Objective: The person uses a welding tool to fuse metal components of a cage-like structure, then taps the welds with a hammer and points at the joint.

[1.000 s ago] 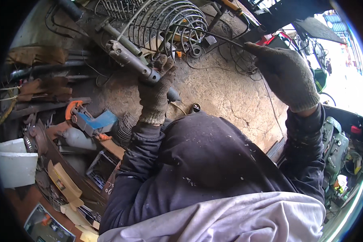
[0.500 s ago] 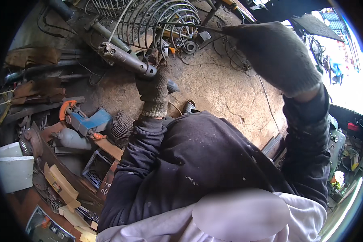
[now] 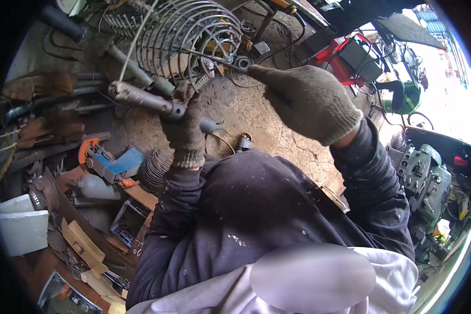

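My left hand, in a dirty knit glove, is closed around a rusty metal tube with holes near its end. The tube lies tilted, its far end pointing left. A thin pale rod runs upward from near that far end. My right hand, also gloved, is closed on a thin dark metal rod, which points left toward the space above my left hand. The rod crosses in front of a large coil of thick wire. My right fingers are partly hidden by the glove's back.
A thicker pipe lies beyond the tube. To the left are a blue and orange clamp, a grey cylinder and a crate. A green-grey machine stands right, with a red and grey box farther off.
My right hand has moved left and slightly down, bringing the rod nearer the tube. My left hand and the tube have shifted left and a little down. The view has shifted too.
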`<state>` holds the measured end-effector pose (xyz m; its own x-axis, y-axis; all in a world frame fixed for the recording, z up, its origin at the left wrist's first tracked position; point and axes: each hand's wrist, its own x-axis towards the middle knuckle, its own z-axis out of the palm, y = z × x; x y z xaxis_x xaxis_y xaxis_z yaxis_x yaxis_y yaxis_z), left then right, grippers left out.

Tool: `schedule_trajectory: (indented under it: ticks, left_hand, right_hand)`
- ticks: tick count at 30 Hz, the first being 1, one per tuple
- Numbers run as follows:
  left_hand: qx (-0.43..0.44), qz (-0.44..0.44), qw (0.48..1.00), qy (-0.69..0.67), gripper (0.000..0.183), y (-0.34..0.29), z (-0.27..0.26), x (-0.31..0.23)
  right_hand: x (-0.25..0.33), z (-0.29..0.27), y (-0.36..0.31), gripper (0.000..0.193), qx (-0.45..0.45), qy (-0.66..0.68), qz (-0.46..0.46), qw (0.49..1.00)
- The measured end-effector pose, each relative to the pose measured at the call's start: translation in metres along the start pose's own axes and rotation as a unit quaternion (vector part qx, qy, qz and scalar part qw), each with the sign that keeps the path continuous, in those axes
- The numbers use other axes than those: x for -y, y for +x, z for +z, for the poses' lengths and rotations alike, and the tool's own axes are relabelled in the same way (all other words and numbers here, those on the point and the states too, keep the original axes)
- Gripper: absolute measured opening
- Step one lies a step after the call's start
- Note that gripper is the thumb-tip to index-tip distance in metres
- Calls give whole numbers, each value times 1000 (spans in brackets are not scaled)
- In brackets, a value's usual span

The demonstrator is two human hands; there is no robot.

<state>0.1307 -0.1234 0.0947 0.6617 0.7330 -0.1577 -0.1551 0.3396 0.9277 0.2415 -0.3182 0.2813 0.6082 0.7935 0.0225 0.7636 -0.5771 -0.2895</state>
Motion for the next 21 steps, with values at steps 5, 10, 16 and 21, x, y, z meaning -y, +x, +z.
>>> schedule_trajectory:
  ticks: [5, 10, 16, 21]
  left_hand:
    - [43, 24, 997, -57, 49, 1, 13, -20]
    - [20, 55, 998, -28, 48, 5, 11, -9]
    - [-48, 61, 997, -16, 47, -4, 28, -10]
    - [-126, 20, 992, 21, 53, -11, 39, -9]
  right_hand:
    - [-3, 7, -3, 37, 2, 24, 0, 1000]
    - [-6, 0, 2, 40, 18, 10, -6, 1000]
    - [-11, -7, 7, 43, 59, -23, -31, 998]
    - [-12, -17, 7, 48, 63, -57, -62, 994]
